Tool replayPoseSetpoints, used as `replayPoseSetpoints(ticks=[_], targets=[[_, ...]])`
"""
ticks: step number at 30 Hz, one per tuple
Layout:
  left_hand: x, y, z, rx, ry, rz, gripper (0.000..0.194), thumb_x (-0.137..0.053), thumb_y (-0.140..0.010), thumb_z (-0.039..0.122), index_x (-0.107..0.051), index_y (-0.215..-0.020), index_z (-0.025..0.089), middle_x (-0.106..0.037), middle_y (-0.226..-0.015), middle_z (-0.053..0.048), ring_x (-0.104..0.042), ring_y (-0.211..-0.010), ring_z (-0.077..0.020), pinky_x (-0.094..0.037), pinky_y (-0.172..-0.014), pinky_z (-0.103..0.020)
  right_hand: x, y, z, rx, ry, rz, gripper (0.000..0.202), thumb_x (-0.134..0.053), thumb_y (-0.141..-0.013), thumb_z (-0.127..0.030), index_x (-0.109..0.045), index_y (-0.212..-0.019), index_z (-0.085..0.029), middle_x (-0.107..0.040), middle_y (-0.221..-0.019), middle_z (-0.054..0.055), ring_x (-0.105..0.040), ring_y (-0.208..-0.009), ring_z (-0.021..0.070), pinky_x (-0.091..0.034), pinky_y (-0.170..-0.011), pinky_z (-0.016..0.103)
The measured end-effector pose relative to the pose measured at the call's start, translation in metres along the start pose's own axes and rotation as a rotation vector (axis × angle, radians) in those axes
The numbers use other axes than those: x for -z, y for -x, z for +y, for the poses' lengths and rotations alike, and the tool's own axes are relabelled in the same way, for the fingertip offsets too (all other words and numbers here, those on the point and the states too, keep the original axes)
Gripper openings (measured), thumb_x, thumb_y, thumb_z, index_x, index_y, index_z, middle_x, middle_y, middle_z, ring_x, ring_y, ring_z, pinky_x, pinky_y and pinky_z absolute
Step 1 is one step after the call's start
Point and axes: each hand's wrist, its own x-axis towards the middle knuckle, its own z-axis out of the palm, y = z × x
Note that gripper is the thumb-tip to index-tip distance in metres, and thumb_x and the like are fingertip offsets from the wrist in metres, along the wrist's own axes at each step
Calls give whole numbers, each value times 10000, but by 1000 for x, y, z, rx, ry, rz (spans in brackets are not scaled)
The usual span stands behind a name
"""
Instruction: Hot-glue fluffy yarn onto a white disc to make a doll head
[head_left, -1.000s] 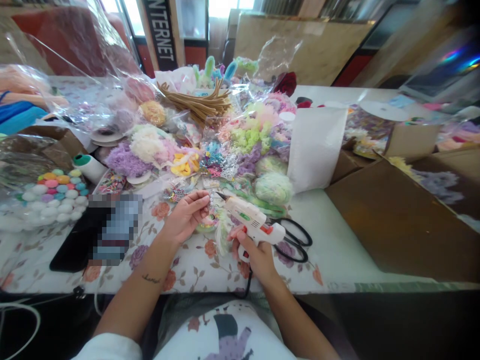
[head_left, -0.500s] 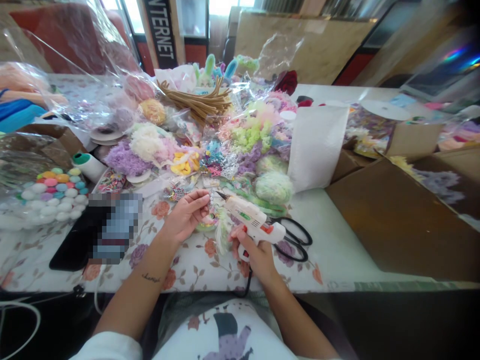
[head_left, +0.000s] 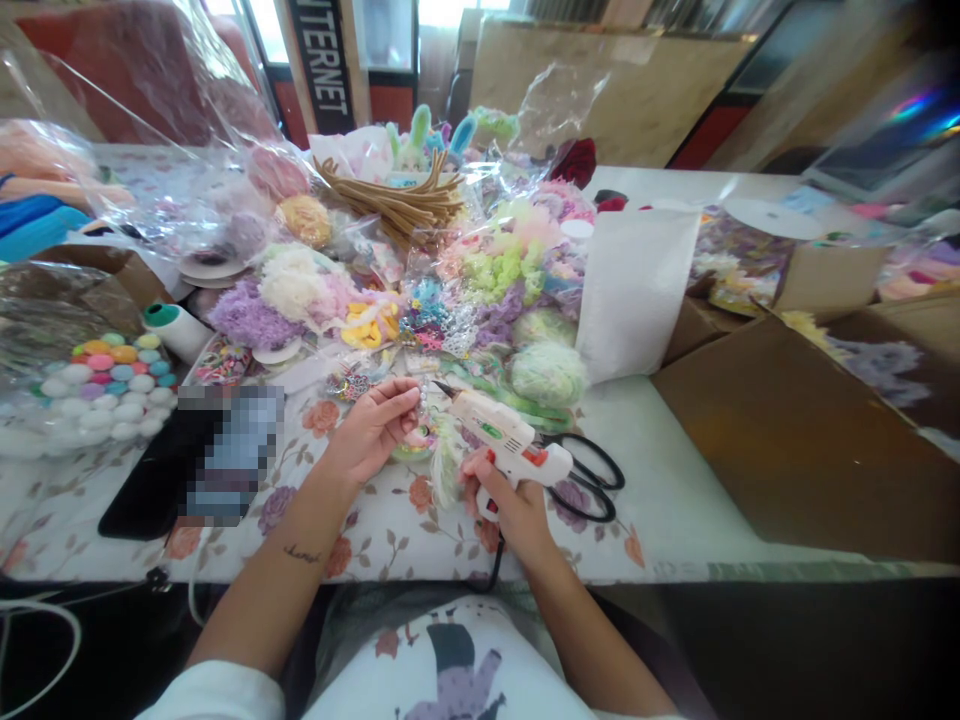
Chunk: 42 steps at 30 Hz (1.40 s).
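My right hand (head_left: 510, 500) is wrapped round the handle of a white glue gun (head_left: 495, 430) with a red trigger. Its dark nozzle points up and left. Just left of the nozzle tip, my left hand (head_left: 382, 425) pinches a small, clear, shiny piece like a string of beads (head_left: 424, 398); its exact kind is too small to make out. Pale feathery strands (head_left: 446, 465) hang below, between the two hands. Black-handled scissors (head_left: 589, 475) lie on the table to the right of the glue gun, their blades hidden behind it.
Yarn balls (head_left: 549, 372), brown stems (head_left: 397, 205) and bagged trinkets pile up beyond my hands. A phone (head_left: 157, 470) and a bag of pompoms (head_left: 109, 390) are at the left. An open cardboard box (head_left: 810, 430) stands right, beside a white pouch (head_left: 637, 290). Flowered cloth (head_left: 405, 545) covers the table.
Both hands hold almost the same place. The glue gun has shifted very slightly, its nozzle still beside the shiny piece.
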Motion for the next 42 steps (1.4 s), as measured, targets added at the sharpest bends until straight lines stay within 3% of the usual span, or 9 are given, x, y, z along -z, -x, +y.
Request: replayPoseSetpoints(ticks=[42], targets=[[1, 0, 1, 15, 30, 0, 255, -842, -611, 138, -678, -805, 110, -586, -602, 20, -527, -505, -46, -430, -442, -112, 0, -1, 1, 11, 40, -6, 375, -632, -793, -555, -584, -709, -193, -554, -469, -34, -384, -274, 70, -291, -239, 186]])
